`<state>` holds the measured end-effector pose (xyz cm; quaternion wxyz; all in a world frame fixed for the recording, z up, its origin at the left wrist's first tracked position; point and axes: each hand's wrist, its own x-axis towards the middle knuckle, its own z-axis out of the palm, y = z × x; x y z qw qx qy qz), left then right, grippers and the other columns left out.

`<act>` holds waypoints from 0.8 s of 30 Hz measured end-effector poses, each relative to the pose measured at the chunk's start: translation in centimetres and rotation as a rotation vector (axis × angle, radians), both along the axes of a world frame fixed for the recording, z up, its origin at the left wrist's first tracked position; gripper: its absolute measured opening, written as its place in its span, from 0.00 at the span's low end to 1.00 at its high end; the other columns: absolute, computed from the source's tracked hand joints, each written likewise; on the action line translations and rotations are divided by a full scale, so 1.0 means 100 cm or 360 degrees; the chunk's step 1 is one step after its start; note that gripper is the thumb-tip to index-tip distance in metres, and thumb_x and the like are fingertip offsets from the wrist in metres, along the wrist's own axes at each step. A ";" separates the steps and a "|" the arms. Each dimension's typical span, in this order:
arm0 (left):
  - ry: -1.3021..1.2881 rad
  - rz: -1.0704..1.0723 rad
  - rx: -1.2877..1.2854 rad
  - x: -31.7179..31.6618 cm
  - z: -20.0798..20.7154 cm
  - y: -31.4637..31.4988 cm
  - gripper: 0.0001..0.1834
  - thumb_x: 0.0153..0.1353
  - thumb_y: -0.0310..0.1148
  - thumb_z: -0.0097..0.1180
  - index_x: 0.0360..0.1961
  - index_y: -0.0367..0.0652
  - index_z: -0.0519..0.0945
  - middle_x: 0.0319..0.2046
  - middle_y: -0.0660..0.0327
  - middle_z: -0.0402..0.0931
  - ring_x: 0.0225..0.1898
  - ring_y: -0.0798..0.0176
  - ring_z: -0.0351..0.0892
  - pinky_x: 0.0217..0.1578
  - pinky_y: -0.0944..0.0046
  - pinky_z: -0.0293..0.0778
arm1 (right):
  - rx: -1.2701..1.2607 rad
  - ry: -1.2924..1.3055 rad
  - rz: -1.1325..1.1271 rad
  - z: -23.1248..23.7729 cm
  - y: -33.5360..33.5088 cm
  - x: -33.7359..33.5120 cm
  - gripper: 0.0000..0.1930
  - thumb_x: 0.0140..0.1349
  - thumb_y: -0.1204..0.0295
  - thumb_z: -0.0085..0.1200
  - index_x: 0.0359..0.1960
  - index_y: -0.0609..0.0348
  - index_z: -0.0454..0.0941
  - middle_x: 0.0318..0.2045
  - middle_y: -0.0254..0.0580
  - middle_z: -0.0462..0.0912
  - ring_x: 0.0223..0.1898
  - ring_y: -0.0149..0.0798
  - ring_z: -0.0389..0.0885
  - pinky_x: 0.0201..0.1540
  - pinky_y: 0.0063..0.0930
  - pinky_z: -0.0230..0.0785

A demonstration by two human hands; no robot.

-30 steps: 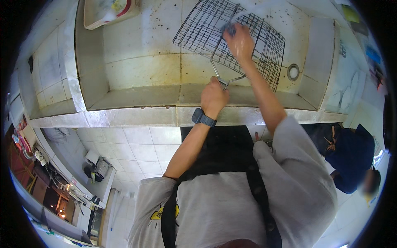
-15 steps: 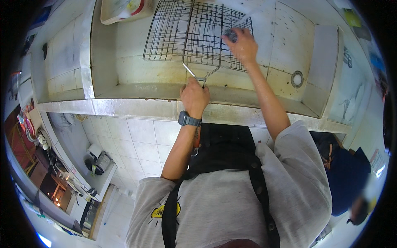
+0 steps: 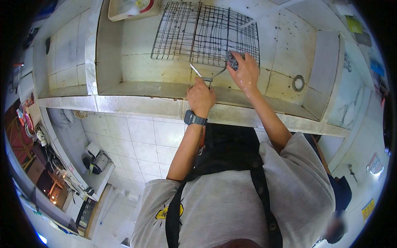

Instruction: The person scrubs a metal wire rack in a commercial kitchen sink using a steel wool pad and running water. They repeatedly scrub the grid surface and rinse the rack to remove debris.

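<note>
A wire grill basket [image 3: 212, 38] with dark, sooty bars lies in a tiled sink [image 3: 140, 66]. Its bent metal handle points toward me, and my left hand [image 3: 201, 97], with a dark watch on the wrist, is closed around the end of it. My right hand [image 3: 246, 73] looks wet and grips a grey metal scouring pad [image 3: 232, 61]. The pad rests against the near right part of the grill, close to where the handle's right arm joins. My palm hides part of the pad and the grill's near right corner.
A light tub [image 3: 134, 12] with suds and something yellow stands at the sink's far left. The round drain [image 3: 297, 82] lies to the right. A raised sink edge [image 3: 136, 106] runs in front of me. Another person [image 3: 341, 194] in dark clothing is partly visible at lower right.
My right hand has drawn the scouring pad toward me along the grill's right side. My left hand keeps its hold on the handle. The person at lower right has shifted.
</note>
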<state>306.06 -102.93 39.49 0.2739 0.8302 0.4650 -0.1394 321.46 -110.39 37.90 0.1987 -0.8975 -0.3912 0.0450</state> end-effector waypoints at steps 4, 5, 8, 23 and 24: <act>-0.0078 -0.0024 0.0050 -0.004 -0.001 -0.002 0.23 0.46 0.33 0.61 0.39 0.36 0.64 0.23 0.49 0.78 0.28 0.48 0.80 0.52 0.54 0.68 | -0.0059 0.0035 -0.0079 -0.031 0.022 0.027 0.18 0.47 0.62 0.62 0.41 0.52 0.80 0.32 0.49 0.75 0.34 0.50 0.76 0.35 0.43 0.70; -0.0125 -0.0048 0.0092 -0.006 -0.002 -0.003 0.23 0.46 0.33 0.60 0.39 0.36 0.64 0.23 0.49 0.78 0.28 0.48 0.80 0.52 0.53 0.68 | -0.0060 0.0036 -0.0108 -0.043 0.035 0.044 0.19 0.47 0.62 0.61 0.42 0.52 0.79 0.32 0.50 0.76 0.34 0.50 0.77 0.35 0.44 0.71; -0.0113 -0.0047 0.0034 -0.002 0.000 0.000 0.22 0.45 0.31 0.59 0.39 0.35 0.64 0.21 0.49 0.78 0.28 0.48 0.80 0.53 0.52 0.66 | -0.0080 -0.0152 -0.0334 -0.098 0.079 0.124 0.19 0.51 0.59 0.57 0.44 0.51 0.78 0.36 0.51 0.77 0.38 0.53 0.78 0.37 0.46 0.72; -0.0116 0.0054 -0.0155 0.007 0.005 0.004 0.17 0.47 0.30 0.58 0.35 0.37 0.65 0.23 0.49 0.78 0.30 0.47 0.79 0.56 0.51 0.63 | -0.0158 -0.0153 -0.0324 -0.109 0.063 0.144 0.21 0.52 0.55 0.56 0.46 0.50 0.76 0.39 0.50 0.77 0.36 0.52 0.80 0.37 0.48 0.72; -0.0106 0.0048 -0.0194 0.005 0.006 0.004 0.17 0.47 0.30 0.58 0.35 0.38 0.65 0.23 0.49 0.78 0.30 0.47 0.79 0.56 0.51 0.63 | -0.0146 -0.0226 -0.0367 -0.131 0.073 0.175 0.22 0.53 0.54 0.56 0.47 0.50 0.76 0.40 0.51 0.77 0.36 0.52 0.80 0.37 0.49 0.72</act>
